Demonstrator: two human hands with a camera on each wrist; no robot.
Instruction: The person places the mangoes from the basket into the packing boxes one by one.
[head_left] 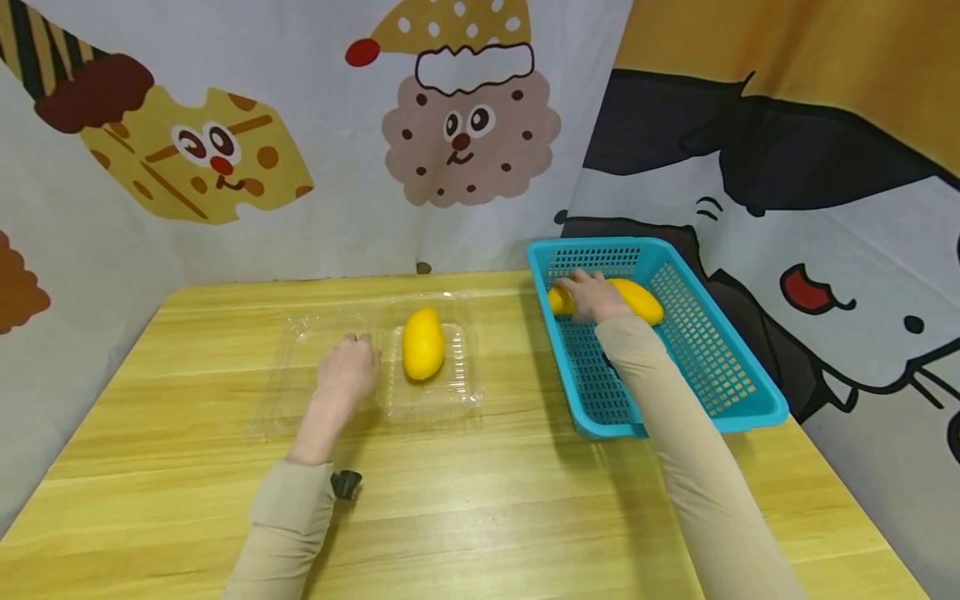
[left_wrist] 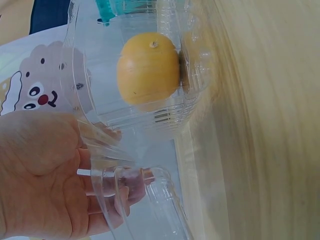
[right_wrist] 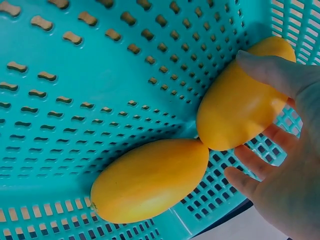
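Beige long sleeves, bare hands
Behind the left hand (head_left: 348, 368), the left sleeve (head_left: 288, 525) ends in a broad folded cuff (head_left: 292, 496), a small black block (head_left: 346, 484) beside it; close behind the right hand (head_left: 596, 297), the right sleeve (head_left: 682, 433) is plain and lightly creased.

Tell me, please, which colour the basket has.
The basket is turquoise, a blue-green; it shows best in the head view.

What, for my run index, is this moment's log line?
left hand: at clear container; right hand: around yellow fruit in blue basket; second fruit: basket; third fruit: container
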